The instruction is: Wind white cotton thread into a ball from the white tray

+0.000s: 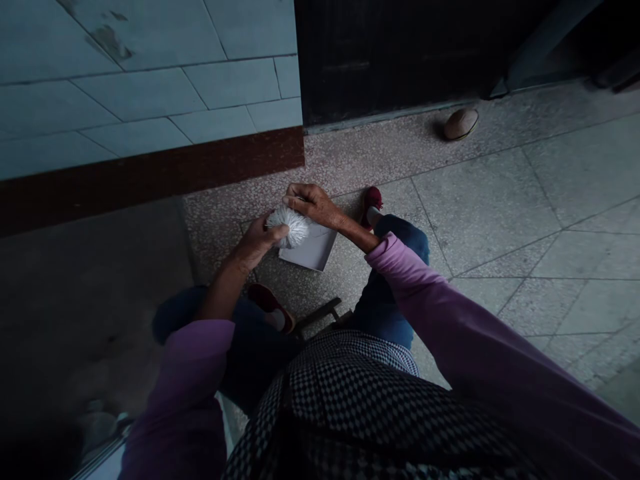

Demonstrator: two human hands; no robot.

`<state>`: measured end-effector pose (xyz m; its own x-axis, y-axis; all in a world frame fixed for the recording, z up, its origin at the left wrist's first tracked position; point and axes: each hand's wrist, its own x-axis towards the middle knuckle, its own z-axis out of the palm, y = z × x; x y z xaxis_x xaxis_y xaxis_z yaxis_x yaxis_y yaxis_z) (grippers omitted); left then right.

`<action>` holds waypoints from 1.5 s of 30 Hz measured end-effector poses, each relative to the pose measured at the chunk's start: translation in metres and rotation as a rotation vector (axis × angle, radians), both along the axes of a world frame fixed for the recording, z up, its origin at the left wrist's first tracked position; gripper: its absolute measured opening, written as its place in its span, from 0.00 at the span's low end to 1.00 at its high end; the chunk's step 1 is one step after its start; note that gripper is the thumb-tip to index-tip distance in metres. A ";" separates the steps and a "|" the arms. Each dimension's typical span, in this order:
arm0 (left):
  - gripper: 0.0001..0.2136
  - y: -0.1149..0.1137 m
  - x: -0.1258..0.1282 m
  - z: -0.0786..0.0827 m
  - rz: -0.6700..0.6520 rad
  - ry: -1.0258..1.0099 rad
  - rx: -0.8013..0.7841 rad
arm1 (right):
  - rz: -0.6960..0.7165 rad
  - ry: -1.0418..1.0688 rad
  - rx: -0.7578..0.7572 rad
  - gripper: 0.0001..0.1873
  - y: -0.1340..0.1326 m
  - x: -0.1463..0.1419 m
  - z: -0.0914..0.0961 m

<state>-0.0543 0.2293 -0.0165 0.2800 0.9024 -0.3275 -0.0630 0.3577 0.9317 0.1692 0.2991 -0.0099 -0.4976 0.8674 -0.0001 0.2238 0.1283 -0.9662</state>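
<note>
Between the hands (left point(257, 243), right point(313, 205), both clasping) sits a white fluffy tuft point(289, 225).

Single head cam just above the checked apron point(345, 407), angled forward and down; left hand point(257, 243) and right hand point(313, 203) close beyond it, tiled wall point(150, 87) farther off.

A home's doorstep, with tiled wall point(150, 87), dark door point(385, 53) and terrazzo floor point(350, 157).

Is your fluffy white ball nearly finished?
The white tuft already looks round and fluffy. Now the left hand pinches it while the right hand holds its far side. A white sheet lies beneath; what's left can't be told.
</note>
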 end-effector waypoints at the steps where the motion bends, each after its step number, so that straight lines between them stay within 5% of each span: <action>1: 0.35 0.000 0.000 0.001 -0.007 0.005 -0.021 | 0.008 0.000 -0.005 0.31 0.002 -0.001 -0.004; 7: 0.38 0.006 -0.018 0.006 0.173 -0.176 0.019 | 0.037 0.011 -0.046 0.30 0.004 -0.016 -0.025; 13: 0.43 0.018 -0.048 -0.005 0.478 -0.143 0.139 | 0.307 -0.220 -0.017 0.26 -0.046 -0.038 -0.010; 18: 0.40 0.022 -0.046 -0.023 0.502 0.042 0.170 | 0.375 -0.152 0.023 0.26 -0.063 -0.034 0.014; 23: 0.37 0.025 -0.044 -0.022 0.493 0.171 0.221 | 0.371 -0.069 0.052 0.28 -0.054 -0.025 0.036; 29: 0.33 0.014 -0.022 -0.005 0.266 0.303 0.122 | 0.119 -0.025 0.052 0.30 -0.024 -0.006 0.055; 32: 0.31 0.004 -0.010 0.004 0.115 0.175 0.089 | 0.016 -0.046 0.030 0.31 -0.009 0.004 0.048; 37: 0.33 -0.003 -0.010 0.007 0.014 -0.077 0.030 | 0.049 0.021 -0.005 0.34 0.000 0.001 0.011; 41: 0.35 -0.003 -0.011 -0.002 0.173 -0.274 0.056 | 0.103 0.124 0.024 0.36 0.004 -0.008 -0.012; 45: 0.38 0.000 -0.016 -0.003 0.375 -0.376 0.059 | 0.123 0.119 0.043 0.36 0.004 -0.017 -0.015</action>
<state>-0.0705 0.2293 -0.0196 0.0233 0.9770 -0.2120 -0.5096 0.1941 0.8383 0.1522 0.3027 -0.0252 -0.5939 0.7981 0.1013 0.0879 0.1896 -0.9779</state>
